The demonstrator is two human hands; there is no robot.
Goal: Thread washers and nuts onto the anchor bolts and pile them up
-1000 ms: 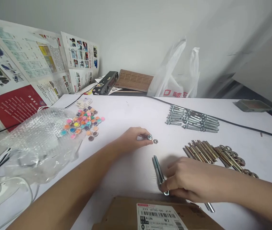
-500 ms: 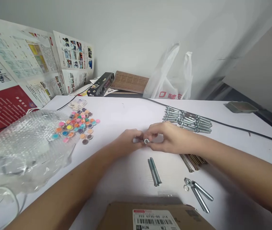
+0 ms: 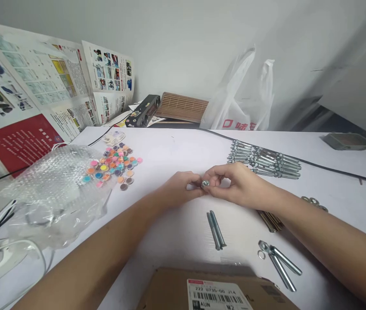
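Just above the middle of the white table, my left hand [image 3: 184, 187] and my right hand [image 3: 233, 183] meet fingertip to fingertip. Between them they pinch a shiny metal bolt [image 3: 205, 183], which points end-on at me; its far part is hidden by the fingers. In front of the hands lie two long bolts [image 3: 215, 230] side by side. To the right are two metal sleeves [image 3: 283, 267], a nut [image 3: 263, 246] and a thin ring washer [image 3: 261, 254]. Brass-coloured bolts [image 3: 270, 220] lie partly hidden beneath my right forearm.
Stacked expansion bolts [image 3: 263, 159] lie at the back right, and several washers [image 3: 314, 202] beyond my right forearm. Coloured discs [image 3: 115, 165] and bubble wrap [image 3: 57, 185] are on the left. A cardboard box [image 3: 166, 288] stands in front; a white plastic bag [image 3: 234, 103] is behind.
The view has shifted a little, so everything sits further right. Both hands keep their pinch on the bolt, whose end has tilted slightly. Several washers now show past my right forearm.
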